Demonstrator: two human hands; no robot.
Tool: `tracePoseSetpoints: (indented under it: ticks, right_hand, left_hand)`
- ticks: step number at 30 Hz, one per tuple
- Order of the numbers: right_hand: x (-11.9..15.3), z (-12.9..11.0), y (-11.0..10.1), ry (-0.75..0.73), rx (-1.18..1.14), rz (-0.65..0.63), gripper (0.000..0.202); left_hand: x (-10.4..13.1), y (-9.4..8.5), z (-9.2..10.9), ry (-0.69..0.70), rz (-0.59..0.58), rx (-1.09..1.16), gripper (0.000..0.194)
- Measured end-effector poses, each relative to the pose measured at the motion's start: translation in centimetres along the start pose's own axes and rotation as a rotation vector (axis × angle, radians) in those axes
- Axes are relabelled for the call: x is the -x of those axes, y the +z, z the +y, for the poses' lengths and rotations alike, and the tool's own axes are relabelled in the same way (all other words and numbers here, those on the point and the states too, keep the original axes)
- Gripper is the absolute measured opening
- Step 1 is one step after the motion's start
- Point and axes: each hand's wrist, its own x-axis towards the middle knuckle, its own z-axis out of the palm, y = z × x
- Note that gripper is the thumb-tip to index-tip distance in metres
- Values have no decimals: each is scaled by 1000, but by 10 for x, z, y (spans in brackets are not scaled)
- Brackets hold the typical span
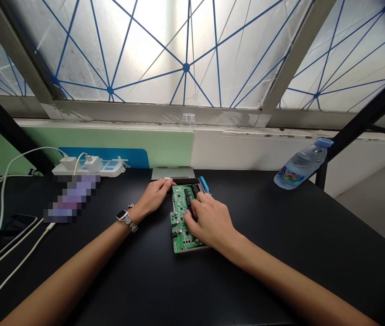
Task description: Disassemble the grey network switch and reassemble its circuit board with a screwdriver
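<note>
So the board (pixel 180 233) is lying flat on the black worktop (pixel 138 280), pretty much dead centre, long side running away from the person, with both hands at it. The right hand (pixel 213 219) is over its right side, thumb and index finger bent toward each other around some dark parts on top; can't tell if they're actually pinching anything. The left hand (pixel 155 192) is at the far left corner, fingers stretched out and close together next to a dark strip, and I can't tell if those are gripping or just resting. There's a watch (pixel 122 215) on that wrist. A grey panel (pixel 173 173) is just beyond the board, and a bright blue piece (pixel 204 184) pokes out past the right knuckles. Off to the left there's a power strip (pixel 113 168) with white plugs in it, and a bottle (pixel 297 166) is way over on the right, well apart from the board.
</note>
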Motion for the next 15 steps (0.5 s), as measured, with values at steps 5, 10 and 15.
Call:
tracePoseSetpoints:
  ticks: [5, 10, 15]
  right_hand:
    - [1, -2, -1, -36, 22, 36, 29]
    - [0, -6, -2, -53, 18, 34, 30]
    - [0, -12, -3, -49, -5, 23, 29]
  left_hand:
    - [1, -1, 0, -33, -19, 55, 59]
    - [3, -3, 6, -56, -28, 59, 62]
    - [5, -5, 10, -63, -34, 83, 60]
